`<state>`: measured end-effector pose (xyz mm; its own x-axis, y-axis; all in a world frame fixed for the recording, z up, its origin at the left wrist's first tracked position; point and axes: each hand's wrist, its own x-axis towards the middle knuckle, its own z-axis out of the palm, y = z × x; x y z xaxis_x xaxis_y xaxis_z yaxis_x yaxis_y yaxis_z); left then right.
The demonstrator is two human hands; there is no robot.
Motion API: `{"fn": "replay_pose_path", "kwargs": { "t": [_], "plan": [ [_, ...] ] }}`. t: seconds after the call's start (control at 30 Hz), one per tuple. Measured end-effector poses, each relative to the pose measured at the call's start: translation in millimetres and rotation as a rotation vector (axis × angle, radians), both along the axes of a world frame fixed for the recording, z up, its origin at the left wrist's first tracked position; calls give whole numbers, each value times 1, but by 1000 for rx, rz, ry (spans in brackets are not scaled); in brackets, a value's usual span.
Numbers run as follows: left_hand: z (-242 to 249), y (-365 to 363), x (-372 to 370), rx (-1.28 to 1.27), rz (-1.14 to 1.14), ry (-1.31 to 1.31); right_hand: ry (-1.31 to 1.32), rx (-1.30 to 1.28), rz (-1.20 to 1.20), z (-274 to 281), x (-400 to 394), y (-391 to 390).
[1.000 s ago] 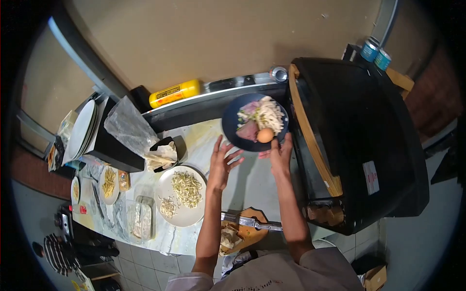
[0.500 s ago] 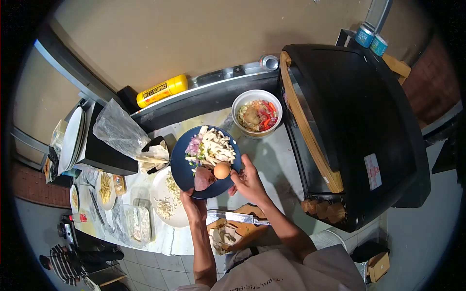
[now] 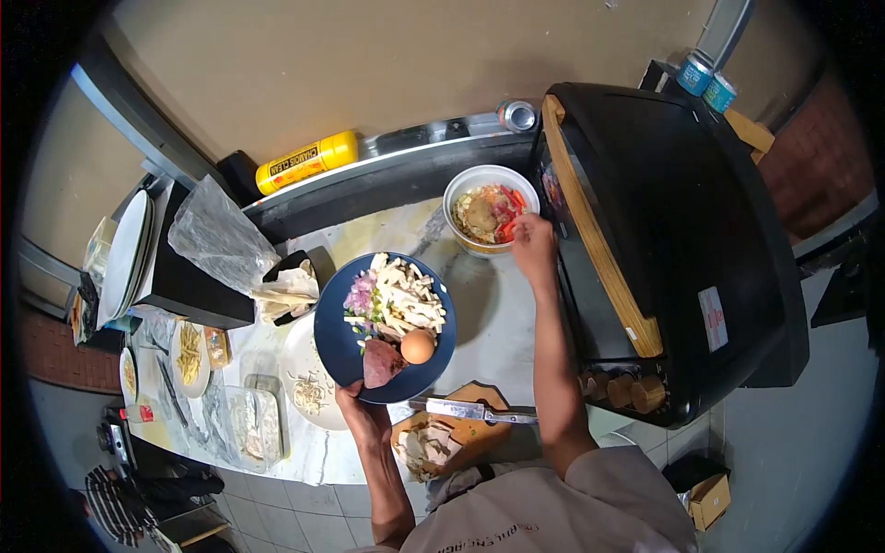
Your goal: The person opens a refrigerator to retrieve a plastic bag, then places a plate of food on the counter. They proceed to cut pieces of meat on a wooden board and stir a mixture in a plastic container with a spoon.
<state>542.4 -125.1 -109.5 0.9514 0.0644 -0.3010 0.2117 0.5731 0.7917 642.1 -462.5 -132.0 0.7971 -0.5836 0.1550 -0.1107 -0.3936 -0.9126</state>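
Note:
My left hand grips the lower edge of a dark blue plate, thumb on the rim. On the plate lie pale cut strips, chopped purple onion, a piece of pinkish meat and a brown egg. My right hand is at the right rim of a white bowl, its fingers bent together beside the red chili pieces. Whether they pinch anything is hidden. Besides chili, the bowl holds a brownish lump and chopped bits.
A knife lies across a wooden board near my body. The black oven stands close on the right. To the left are a white plate, a clear container and a plastic bag. Another person is at far left.
My right hand has left the blue plate and moved up and right to the bowl. The left hand keeps the plate, now slightly lower.

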Motion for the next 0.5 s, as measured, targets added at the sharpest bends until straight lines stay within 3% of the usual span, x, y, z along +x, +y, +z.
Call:
{"fn": "replay_pose_path", "kwargs": {
  "t": [0.07, 0.27, 0.5],
  "plan": [
    [2, -1, -3, -40, 13, 34, 29, -328, -154, 1, 13, -7],
    [-3, -3, -11, -27, 6, 23, 414, -368, -207, 13, 41, -9],
    [-5, -5, -12, -15, 15, 20, 469, -510, -190, 7, 63, -9]
  ]
}}
